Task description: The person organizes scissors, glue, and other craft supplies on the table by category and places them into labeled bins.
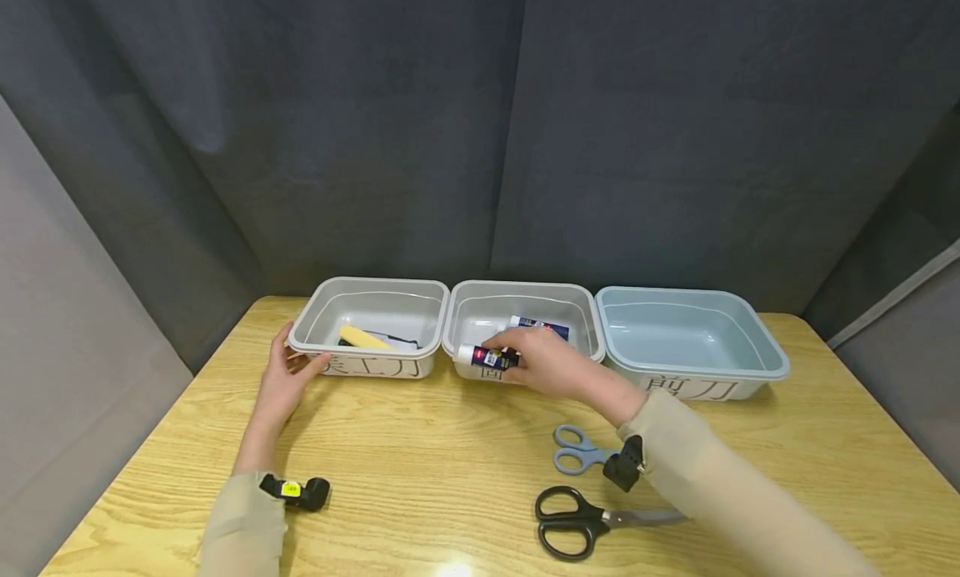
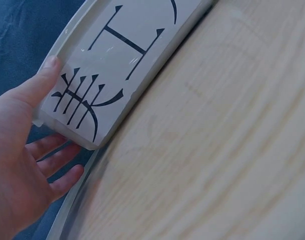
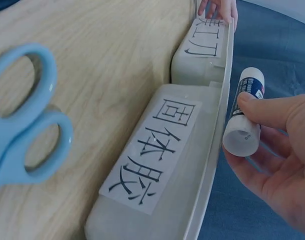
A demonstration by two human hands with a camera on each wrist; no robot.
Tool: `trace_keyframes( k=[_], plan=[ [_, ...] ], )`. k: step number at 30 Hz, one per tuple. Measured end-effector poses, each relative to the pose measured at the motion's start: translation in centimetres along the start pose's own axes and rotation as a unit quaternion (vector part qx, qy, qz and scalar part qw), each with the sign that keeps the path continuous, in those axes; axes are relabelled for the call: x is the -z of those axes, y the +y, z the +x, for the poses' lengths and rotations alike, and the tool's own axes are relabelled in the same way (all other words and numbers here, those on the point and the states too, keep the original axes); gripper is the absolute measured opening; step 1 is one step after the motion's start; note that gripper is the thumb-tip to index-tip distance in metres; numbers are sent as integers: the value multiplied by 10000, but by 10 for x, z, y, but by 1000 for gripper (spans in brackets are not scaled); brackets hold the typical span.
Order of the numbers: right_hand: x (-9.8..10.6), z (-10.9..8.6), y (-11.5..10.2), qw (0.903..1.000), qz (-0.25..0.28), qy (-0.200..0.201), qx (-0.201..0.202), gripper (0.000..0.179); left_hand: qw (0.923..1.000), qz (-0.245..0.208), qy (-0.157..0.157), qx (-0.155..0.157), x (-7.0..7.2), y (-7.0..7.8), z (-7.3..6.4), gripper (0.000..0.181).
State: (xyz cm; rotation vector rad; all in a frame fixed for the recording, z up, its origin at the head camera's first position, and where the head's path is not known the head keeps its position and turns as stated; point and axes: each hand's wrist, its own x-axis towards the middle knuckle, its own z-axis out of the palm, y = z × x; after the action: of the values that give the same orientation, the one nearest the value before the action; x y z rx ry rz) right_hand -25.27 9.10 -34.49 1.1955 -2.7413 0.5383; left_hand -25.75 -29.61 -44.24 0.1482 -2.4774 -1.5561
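Note:
My right hand (image 1: pixel 551 362) pinches a glue stick (image 1: pixel 483 357) with a white cap and a dark blue label, over the front rim of the middle grey bin (image 1: pixel 525 287). In the right wrist view, the glue stick (image 3: pixel 248 107) sits between thumb and fingers, one round white end towards the camera. Another glue stick (image 1: pixel 551 327) lies inside that bin. My left hand (image 1: pixel 283 383) holds the front left corner of the left grey bin (image 1: pixel 390 283), its thumb on the rim in the left wrist view. A yellow-handled cutter (image 1: pixel 362 337) lies in this bin among other pieces.
A blue-grey bin (image 1: pixel 675 295) stands at the right of the row. Scissors with blue-grey handles (image 1: pixel 573 460) and larger black-handled scissors (image 1: pixel 570 523) lie on the wooden table (image 1: pixel 405 469), near and partly under my right forearm. A dark curtain (image 1: pixel 390 127) hangs behind the bins.

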Motion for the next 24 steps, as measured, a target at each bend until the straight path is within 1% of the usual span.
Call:
trace_keyframes(
  k=[9,12,19,24],
  plan=[
    [4,6,11,9999,-23,127,-58,41,10000,0,-18,-41,0,0,0,89],
    [5,8,16,9997,27,141,-177,42,10000,-13,-17,-63,0,0,0,89],
    [5,13,29,9995,38,218,-216,40,10000,-28,-31,-40,1,0,-1,89],
    [3,17,36,9991,70,234,-346,39,10000,-28,-33,-56,1,-1,0,89]
  ],
)
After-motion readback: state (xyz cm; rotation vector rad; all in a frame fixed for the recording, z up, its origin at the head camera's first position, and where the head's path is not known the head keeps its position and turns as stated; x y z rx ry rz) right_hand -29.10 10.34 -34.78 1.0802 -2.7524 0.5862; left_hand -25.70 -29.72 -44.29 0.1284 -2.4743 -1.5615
